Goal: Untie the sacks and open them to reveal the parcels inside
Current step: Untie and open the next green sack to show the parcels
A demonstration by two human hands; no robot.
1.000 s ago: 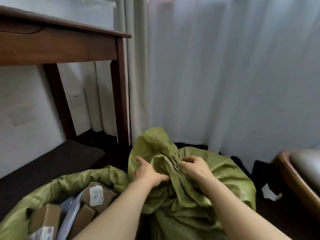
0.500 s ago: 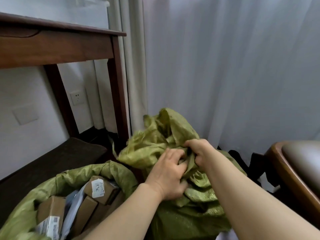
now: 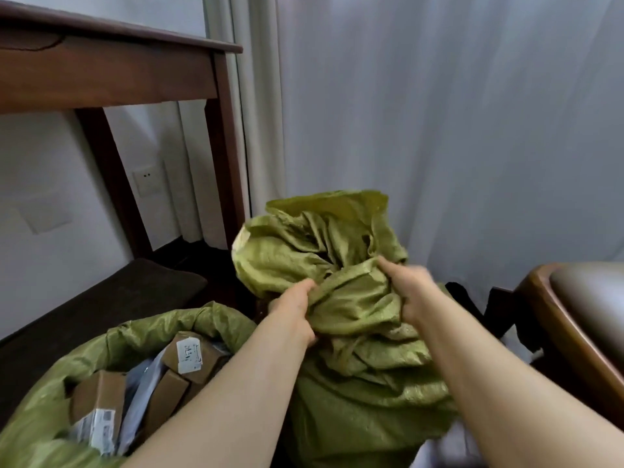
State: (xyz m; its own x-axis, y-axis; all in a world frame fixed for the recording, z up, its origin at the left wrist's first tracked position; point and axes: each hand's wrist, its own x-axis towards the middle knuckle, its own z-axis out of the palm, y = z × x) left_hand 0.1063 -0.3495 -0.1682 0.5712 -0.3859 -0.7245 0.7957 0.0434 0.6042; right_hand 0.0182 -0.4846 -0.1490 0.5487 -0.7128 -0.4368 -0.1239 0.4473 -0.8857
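Crumpled olive-green woven plastic sack (image 3: 337, 298) stood beside the opened parcel-filled sack (image 3: 111, 336); left hand (image 3: 293, 312) and right hand (image 3: 410, 292) pinched its gathered mouth. Fabric appeared light, limp, slippery; best gripped at bunched folds.

Shiny woven-plastic sack (image 3: 351, 298), cardboard parcels (image 3: 189, 352), polished wooden table (image 3: 111, 72).

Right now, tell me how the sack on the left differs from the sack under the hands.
The left sack gapes open, showing cardboard parcels; the right sack is bunched at its mouth, with no parcels visible. No hand touches the left sack, though the forearm passes in front of it; the left hand and right hand grip the right sack's folds. The right sack reaches higher. Both are green woven sacks.
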